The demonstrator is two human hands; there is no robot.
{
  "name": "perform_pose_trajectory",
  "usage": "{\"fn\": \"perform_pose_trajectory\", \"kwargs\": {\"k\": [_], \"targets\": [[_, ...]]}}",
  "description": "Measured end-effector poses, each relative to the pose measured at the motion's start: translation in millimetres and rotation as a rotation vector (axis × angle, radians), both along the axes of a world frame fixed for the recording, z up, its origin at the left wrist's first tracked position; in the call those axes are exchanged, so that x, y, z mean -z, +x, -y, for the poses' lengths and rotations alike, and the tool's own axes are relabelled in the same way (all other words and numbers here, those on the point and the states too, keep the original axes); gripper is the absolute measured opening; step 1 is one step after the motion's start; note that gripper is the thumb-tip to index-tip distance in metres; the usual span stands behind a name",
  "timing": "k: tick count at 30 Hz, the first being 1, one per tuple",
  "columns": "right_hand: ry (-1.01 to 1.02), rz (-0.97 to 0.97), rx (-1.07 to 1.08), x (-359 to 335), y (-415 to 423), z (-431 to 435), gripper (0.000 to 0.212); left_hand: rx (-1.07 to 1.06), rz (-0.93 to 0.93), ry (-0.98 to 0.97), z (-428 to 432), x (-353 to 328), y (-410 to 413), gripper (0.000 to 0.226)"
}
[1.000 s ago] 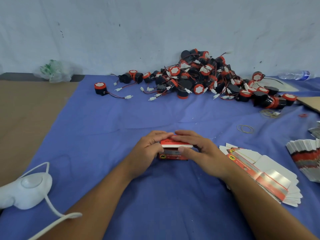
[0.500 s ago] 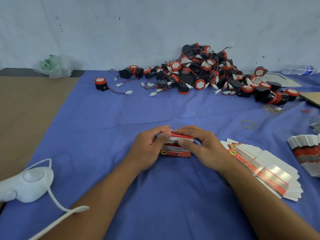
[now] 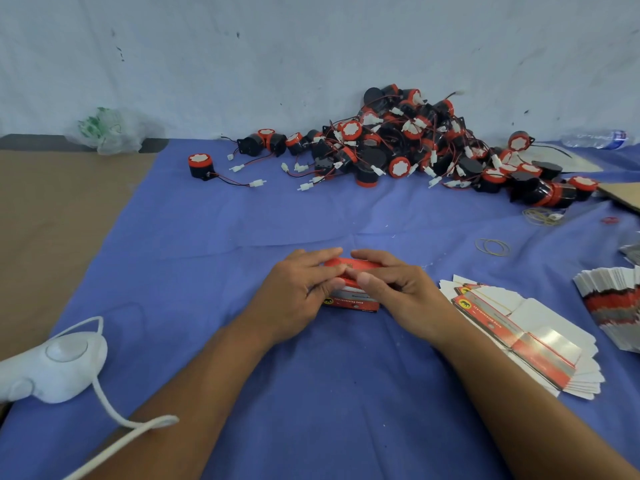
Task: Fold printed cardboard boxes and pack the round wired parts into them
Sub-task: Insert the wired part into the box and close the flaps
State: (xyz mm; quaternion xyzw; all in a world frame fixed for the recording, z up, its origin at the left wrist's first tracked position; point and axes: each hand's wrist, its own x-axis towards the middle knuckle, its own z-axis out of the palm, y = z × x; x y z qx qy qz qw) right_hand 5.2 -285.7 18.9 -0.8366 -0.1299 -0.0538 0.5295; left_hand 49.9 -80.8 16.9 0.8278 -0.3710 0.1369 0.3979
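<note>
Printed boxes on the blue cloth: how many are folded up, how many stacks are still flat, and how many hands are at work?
Folded box: 1, held between both hands
Stacks of flat boxes: 2, the fanned stack and the stack at the right edge
Hands: 2, the left hand and the right hand
Total: 5

Single head-worn wide-angle view, facing forward and down across the blue cloth (image 3: 207, 237), left hand (image 3: 298, 289) and right hand (image 3: 401, 292) close at mid-frame, white wall (image 3: 311, 46) at far edge
</note>
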Motion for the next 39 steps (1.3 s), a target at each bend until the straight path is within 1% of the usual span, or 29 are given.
{"fn": "perform_pose_trajectory", "kwargs": {"k": [1, 2, 5, 7, 11, 13, 14, 16, 17, 18, 19, 20, 22, 23, 24, 26, 28, 29, 31, 33, 35, 36, 37, 39], "targets": [[0.016, -0.01, 0.017, -1, 1, 1, 0.022, 0.003, 0.102, 0.089, -1, 0, 1, 0.03], [0.037, -0.025, 0.045, -1, 2, 1, 0.02, 0.016, 0.124, 0.15, -3, 1, 2, 0.035], [0.09, -0.073, 0.112, 0, 2, -2, 0.017, 0.06, 0.04, 0.207, -8, 3, 5, 0.043], [0.018, -0.047, 0.122, -1, 1, -5, 0.018, 0.08, 0.068, 0.234, -10, 4, 7, 0.043], [-0.21, 0.071, 0.126, -4, 0, -4, 0.02, 0.071, 0.131, 0.293, -9, 8, 5, 0.044], [-0.257, 0.085, 0.075, -3, -2, 0, 0.025, 0.067, 0.068, 0.251, -7, 10, 3, 0.042], [-0.284, 0.074, 0.021, -3, -4, 2, 0.034, 0.066, -0.002, 0.177, -5, 10, 1, 0.041], [-0.37, 0.066, -0.06, 0, -6, 3, 0.063, 0.036, -0.137, 0.006, -4, 8, 1, 0.037], [-0.395, 0.099, -0.054, 2, -5, 2, 0.07, 0.016, -0.197, -0.068, -5, 7, 2, 0.036], [-0.373, 0.144, -0.018, 4, -3, 1, 0.068, -0.007, -0.257, -0.133, -6, 6, 3, 0.034], [-0.304, 0.167, 0.026, 6, -2, 1, 0.061, -0.019, -0.321, -0.18, -7, 4, 4, 0.035], [-0.206, 0.151, 0.053, 7, -1, -1, 0.052, -0.01, -0.39, -0.197, -10, 3, 5, 0.041], [-0.004, 0.054, 0.066, 6, 0, -4, 0.036, 0.041, -0.478, -0.154, -13, 2, 5, 0.059], [0.065, 0.023, 0.091, 7, 0, -5, 0.029, 0.063, -0.497, -0.138, -13, 2, 5, 0.06], [0.113, 0.002, 0.119, 7, 1, -5, 0.026, 0.08, -0.515, -0.153, -12, 1, 5, 0.055], [0.155, -0.032, 0.115, 5, 2, -4, 0.036, 0.088, -0.56, -0.225, -10, 0, 5, 0.04], [0.181, -0.06, 0.049, 4, 2, -5, 0.041, 0.099, -0.589, -0.266, -10, -1, 6, 0.032], [0.186, -0.068, 0.022, 4, 2, -5, 0.045, 0.109, -0.595, -0.266, -12, -1, 6, 0.031], [0.175, -0.083, 0.008, 5, 1, -3, 0.053, 0.098, -0.594, -0.253, -13, -1, 5, 0.037], [0.178, -0.097, 0.023, 5, 1, -3, 0.055, 0.082, -0.621, -0.29, -13, -2, 5, 0.042], [0.246, -0.105, 0.062, 4, 1, -4, 0.052, 0.113, -0.678, -0.364, -14, -3, 4, 0.042], [0.303, -0.109, 0.085, 4, 2, -5, 0.048, 0.133, -0.69, -0.367, -14, -4, 4, 0.043], [0.343, -0.101, 0.112, 4, 2, -6, 0.043, 0.15, -0.687, -0.341, -15, -5, 3, 0.044], [0.35, -0.056, 0.177, 4, 2, -6, 0.036, 0.182, -0.661, -0.277, -13, -5, 2, 0.045]]}}
